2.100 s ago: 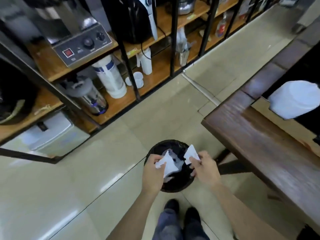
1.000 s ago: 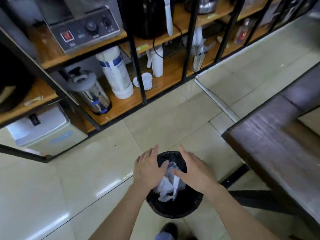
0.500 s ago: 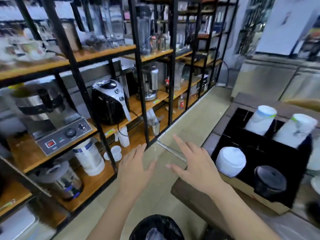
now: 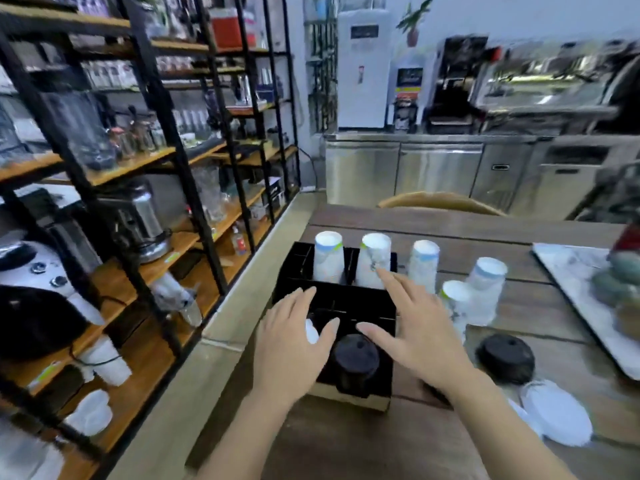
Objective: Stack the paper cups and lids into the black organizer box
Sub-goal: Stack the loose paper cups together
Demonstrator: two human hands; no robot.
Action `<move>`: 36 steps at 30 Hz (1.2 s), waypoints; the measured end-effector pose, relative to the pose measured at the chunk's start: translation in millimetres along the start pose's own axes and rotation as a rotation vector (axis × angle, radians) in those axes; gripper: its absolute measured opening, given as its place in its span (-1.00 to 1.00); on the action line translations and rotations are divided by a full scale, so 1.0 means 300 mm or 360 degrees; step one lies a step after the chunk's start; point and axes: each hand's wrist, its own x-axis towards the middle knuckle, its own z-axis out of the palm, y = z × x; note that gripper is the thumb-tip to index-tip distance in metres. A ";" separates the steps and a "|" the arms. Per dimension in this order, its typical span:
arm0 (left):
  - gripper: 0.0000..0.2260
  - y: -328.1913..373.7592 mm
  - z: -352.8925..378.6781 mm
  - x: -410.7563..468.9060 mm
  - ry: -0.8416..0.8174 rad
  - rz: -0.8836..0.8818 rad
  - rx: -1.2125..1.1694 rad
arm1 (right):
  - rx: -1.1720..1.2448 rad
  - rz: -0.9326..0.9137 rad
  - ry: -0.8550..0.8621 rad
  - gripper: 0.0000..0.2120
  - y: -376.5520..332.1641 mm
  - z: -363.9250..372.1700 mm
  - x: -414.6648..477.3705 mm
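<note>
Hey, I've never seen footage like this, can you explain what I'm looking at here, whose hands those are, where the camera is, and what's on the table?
The camera sits on a person's head, looking forward and down, so these are that person's own bare hands. The left hand and right hand hover open over a black organizer box on a wooden table; neither holds anything. Two stacks of paper cups stand in the box's far side, and black lids sit in its near side. More cups, another black lid stack and white lids wait on the table to the right. Shelves stand to the left.
</note>
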 end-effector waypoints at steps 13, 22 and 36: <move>-0.44 0.430 0.539 0.328 -0.0323 0.0213 -0.0161 | -0.0128 0.0369 -0.0060 -0.13 0.707 -0.120 0.115; -0.48 0.401 0.728 0.404 -0.0633 -0.0048 -0.0338 | 0.0135 0.0593 -0.0368 -0.15 0.777 0.040 0.119; -0.43 0.378 0.810 0.395 -0.0816 -0.0244 -0.0920 | 0.0657 0.0776 -0.0220 -0.49 0.790 0.157 0.139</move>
